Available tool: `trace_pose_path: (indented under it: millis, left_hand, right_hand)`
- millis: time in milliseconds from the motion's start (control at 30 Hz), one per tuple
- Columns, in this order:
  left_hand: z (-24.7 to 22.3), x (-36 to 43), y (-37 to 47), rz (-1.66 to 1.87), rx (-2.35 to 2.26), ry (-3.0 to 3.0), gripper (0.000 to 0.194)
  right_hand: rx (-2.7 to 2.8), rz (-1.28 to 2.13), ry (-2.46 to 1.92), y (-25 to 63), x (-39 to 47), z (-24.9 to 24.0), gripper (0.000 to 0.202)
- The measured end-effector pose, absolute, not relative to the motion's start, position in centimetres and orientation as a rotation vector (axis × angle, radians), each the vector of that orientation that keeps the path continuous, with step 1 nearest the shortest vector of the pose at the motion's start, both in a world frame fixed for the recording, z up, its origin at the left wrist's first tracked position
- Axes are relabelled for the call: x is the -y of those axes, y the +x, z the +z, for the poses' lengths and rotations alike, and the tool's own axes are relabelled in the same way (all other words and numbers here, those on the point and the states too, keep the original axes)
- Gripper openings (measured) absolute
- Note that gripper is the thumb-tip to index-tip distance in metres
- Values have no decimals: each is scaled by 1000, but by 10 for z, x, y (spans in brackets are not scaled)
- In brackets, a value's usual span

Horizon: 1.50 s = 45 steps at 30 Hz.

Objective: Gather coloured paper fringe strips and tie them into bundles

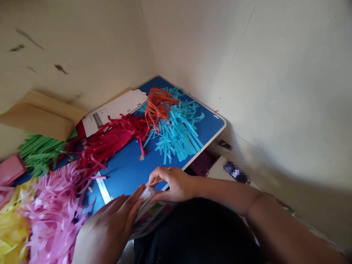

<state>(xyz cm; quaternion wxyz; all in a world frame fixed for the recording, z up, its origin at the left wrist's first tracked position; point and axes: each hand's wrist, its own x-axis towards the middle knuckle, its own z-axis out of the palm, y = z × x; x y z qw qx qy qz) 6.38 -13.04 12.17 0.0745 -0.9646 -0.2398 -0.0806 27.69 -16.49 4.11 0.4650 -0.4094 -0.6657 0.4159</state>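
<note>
The person sits at a small blue table (pixel 129 172) pushed into the corner of two pale walls. Both hands meet at the near edge of the table, at about 6 o'clock.

The left hand (pixel 110 223) lies nearly flat, fingers long and close together, pressing down on a stack of white paper (pixel 147 211). It looks like it is there to keep the paper from sliding. The right hand (pixel 172 183) is curled, and its thumb and first fingers pinch the top corner of the same paper, lifting a small fold. So both hands have hold of the paper, one pressing, one pinching. The paper hangs half off the table edge, over the person's dark lap, with some colored print on its lower part.

The cut strips are piled away from the hands, maybe so they stay out of the way. Blue strips (pixel 176 132) lie at 1 o'clock with orange strips (pixel 159 104) on top of them. Red strips (pixel 110 141) lie at 11 o'clock. Green strips (pixel 41 152) and a brown envelope (pixel 41 115) sit far out at 10 o'clock. Pink strips (pixel 52 209) and yellow strips (pixel 11 227) crowd in at 8 o'clock, just beside the left hand. A white printed sheet (pixel 115 110) lies at 12 o'clock.

The bare blue patch right in front of the hands is the only open room. The table's white rim runs close on the right, at 3 o'clock, and the wall stands just past it, so there is little room there.
</note>
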Motion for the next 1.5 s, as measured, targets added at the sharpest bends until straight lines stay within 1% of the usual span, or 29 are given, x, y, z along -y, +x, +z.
trace_pose_path:
  millis: [100, 267, 333, 567, 800, 867, 1000, 1100, 1233, 1300, 1500]
  left_hand:
    - [121, 129, 61, -294, 663, -2943, 43]
    - [119, 127, 52, -112, 651, -2954, 53]
    - [118, 126, 50, -122, 633, -2959, 51]
    - [119, 126, 58, -318, 670, -3085, 38]
    - [124, 129, 56, -485, 564, -3034, 35]
    - [123, 130, 54, -560, 524, -2987, 33]
    - [118, 137, 50, -600, 562, -2926, 33]
    - [115, 144, 46, -627, 546, -2894, 30]
    - [114, 148, 41, -629, 453, -2845, 32]
    - [113, 148, 38, -658, 484, -2849, 32]
    - [107, 149, 31, -706, 518, -2936, 32]
  right_hand:
    - [1684, 1008, -1015, 276, 163, 42, 45]
    - [1702, 941, -1014, 276, 164, 41, 43]
    - [1708, 945, -1020, 276, 165, 41, 42]
    - [1709, 1017, -1006, 273, 163, 40, 44]
    - [1696, 956, -1010, 273, 163, 37, 45]
    - [1788, 874, -953, 274, 161, 35, 39]
    - [1917, 716, -821, 275, 160, 32, 19]
    - [1867, 681, -823, 273, 161, 32, 18]
    - [1776, 688, -771, 269, 161, 38, 15]
    - [1753, 713, -759, 268, 162, 40, 14]
    - [1839, 662, -836, 271, 169, 39, 18]
